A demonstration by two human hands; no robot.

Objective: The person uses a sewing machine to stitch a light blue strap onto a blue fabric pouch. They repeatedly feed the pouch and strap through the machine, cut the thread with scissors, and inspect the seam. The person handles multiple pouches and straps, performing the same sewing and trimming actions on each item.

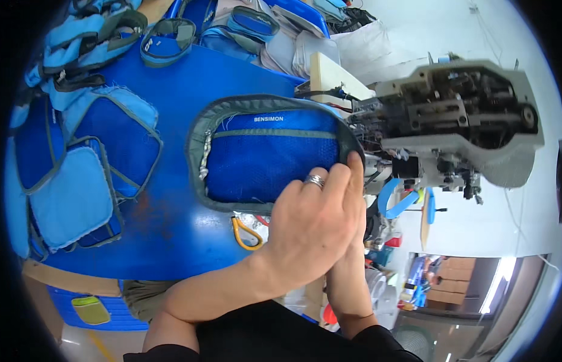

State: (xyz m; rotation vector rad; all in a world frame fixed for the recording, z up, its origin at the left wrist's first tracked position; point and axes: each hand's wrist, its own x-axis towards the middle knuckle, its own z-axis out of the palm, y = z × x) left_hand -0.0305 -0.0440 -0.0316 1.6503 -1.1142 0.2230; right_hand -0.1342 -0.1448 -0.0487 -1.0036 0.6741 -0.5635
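Observation:
A blue fabric pouch (272, 163) with a mesh pocket and a grey bound rim lies open side up at the sewing machine (456, 114). Its right end meets the machine's needle area, where the stitching point is hidden. My left hand (320, 217), wearing a ring, reaches across and grips the near right corner of the rim, its fingers pressed together. Beneath it is my right hand (348, 256), mostly covered; only the wrist and part of the hand's edge show, and its fingers are out of sight. Yellow-handled scissors (247, 235) lie just left of my left wrist.
Flat blue and light-blue panels (73, 196) with grey edging overlap on the left of the blue table (172, 241). Sewn pouches and straps (91, 42) heap at the far left. A blue bin (299, 15) of fabric pieces stands at the back. Light-blue strips (395, 202) hang by the machine.

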